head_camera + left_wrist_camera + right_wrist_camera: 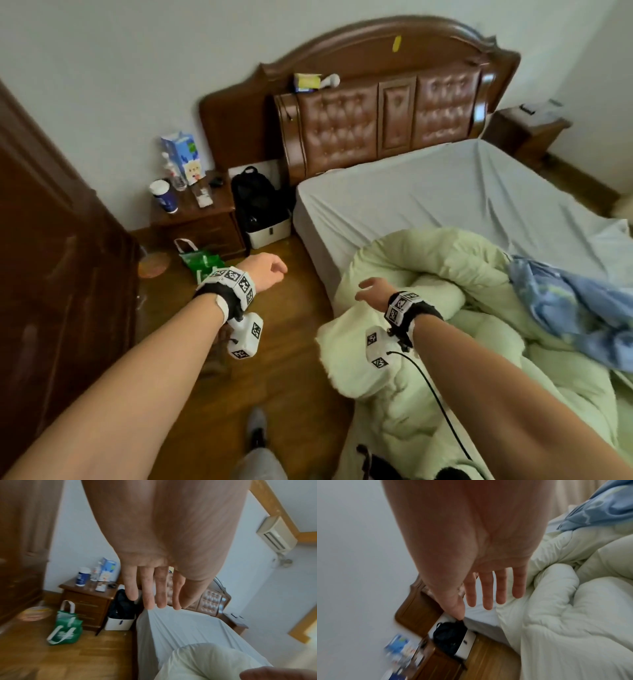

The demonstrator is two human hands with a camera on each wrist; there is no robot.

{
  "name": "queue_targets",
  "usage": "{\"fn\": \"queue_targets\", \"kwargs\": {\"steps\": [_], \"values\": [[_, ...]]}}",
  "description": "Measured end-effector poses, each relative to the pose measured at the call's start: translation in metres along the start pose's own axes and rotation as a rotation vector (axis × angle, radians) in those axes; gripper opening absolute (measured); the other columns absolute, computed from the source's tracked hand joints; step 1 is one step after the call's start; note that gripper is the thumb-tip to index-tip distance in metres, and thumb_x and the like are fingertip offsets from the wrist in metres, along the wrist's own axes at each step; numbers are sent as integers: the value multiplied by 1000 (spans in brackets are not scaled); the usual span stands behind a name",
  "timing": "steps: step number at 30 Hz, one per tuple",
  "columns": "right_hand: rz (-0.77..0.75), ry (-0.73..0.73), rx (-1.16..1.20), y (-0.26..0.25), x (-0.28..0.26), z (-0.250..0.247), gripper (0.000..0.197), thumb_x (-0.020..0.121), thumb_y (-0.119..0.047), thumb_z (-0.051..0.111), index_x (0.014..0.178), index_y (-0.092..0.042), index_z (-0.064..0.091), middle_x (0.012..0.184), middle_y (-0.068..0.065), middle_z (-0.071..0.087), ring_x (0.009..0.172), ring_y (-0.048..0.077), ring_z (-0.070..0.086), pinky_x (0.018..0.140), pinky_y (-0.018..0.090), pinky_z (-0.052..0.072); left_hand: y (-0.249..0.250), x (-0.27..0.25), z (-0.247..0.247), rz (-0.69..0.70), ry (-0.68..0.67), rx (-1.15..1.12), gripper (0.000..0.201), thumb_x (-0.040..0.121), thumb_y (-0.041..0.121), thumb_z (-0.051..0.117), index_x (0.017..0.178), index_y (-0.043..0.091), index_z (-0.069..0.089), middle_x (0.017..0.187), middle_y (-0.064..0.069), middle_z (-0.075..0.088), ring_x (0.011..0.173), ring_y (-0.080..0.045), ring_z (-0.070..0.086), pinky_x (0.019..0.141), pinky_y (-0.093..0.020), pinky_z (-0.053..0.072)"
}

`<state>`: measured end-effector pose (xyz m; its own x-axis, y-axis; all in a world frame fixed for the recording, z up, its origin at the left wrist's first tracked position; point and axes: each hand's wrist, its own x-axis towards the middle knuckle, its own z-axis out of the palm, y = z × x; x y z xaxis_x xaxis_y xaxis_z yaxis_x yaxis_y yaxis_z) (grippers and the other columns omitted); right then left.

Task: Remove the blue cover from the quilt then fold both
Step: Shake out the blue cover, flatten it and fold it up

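Note:
A pale green quilt (438,308) lies bunched on the near part of the bed and hangs over its left edge. It also fills the right of the right wrist view, quilt (573,615). The blue cover (575,308) lies crumpled on the quilt at the right, and shows at the top right as cover (604,507). My left hand (269,270) hovers over the wooden floor left of the bed, fingers (149,595) straight and empty. My right hand (371,289) hovers just above the quilt's left part, fingers (488,595) spread, holding nothing.
The bed (445,192) has a grey-blue sheet and a brown padded headboard (376,116). A nightstand (195,219) with a cup and boxes, a black backpack (255,198) in a white bin, and a green bag (202,260) stand at the left. A dark wardrobe (51,274) lines the far left.

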<state>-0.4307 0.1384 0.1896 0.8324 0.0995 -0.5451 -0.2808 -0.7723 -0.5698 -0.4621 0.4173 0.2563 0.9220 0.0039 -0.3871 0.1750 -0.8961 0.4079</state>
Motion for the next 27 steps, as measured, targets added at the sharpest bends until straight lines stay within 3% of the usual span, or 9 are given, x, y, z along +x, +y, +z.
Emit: {"fn": "queue_targets", "kwargs": {"steps": [2,5,8,11,14,16,19,24,27], "values": [[65,91,30,-8,36,-20,53,85,-23,72,134,-13,55,126,12,63,111,27,61,95,31,48,9,63,-21,86,-17,31,17,91,30,61,107,33,68,116,7,65,109,-16,60,96,-33,49],[174,207,141,-17,76,-47,65,84,-22,72,143,-16,46,120,10,61,104,26,60,86,30,49,35,152,-49,218,-51,46,16,91,28,61,105,30,69,115,6,67,110,-16,61,94,-27,47],[276,264,243,-19,98,-73,75,85,-20,71,150,-15,34,134,11,54,115,27,57,91,30,48,72,222,-65,328,-135,126,21,94,25,56,113,23,66,116,3,65,111,-18,60,86,-22,42],[386,318,299,-11,117,-103,79,86,-23,71,152,-14,29,141,14,50,123,29,54,96,30,46,116,279,-67,447,-217,222,25,94,26,55,116,24,67,118,3,67,105,-19,63,80,-20,44],[463,418,312,5,145,-131,82,85,-32,73,152,-13,29,146,15,47,131,31,48,106,35,41,155,334,-58,531,-265,287,25,91,27,56,112,27,68,118,2,68,106,-20,63,87,-24,48],[510,420,309,15,174,-145,87,82,-39,74,153,-18,28,145,15,48,130,32,49,108,40,41,173,364,-52,577,-261,334,26,88,28,57,112,31,68,122,1,66,112,-22,60,97,-32,48],[577,373,254,18,221,-163,92,77,-53,72,153,-32,25,149,15,41,135,36,42,112,46,36,189,411,-43,617,-219,409,31,88,27,55,116,33,66,130,-1,58,123,-24,51,103,-36,43],[673,334,95,17,292,-187,91,77,-53,72,152,-42,21,161,15,12,146,40,13,119,52,17,203,499,-22,669,-284,433,35,89,29,55,124,34,61,134,-4,51,128,-24,45,106,-38,38],[701,296,2,26,337,-206,92,76,-53,74,149,-49,18,164,8,0,150,34,-2,115,66,13,218,555,-3,680,-335,442,40,88,28,56,128,33,57,136,-3,49,129,-24,44,106,-38,39]]}}
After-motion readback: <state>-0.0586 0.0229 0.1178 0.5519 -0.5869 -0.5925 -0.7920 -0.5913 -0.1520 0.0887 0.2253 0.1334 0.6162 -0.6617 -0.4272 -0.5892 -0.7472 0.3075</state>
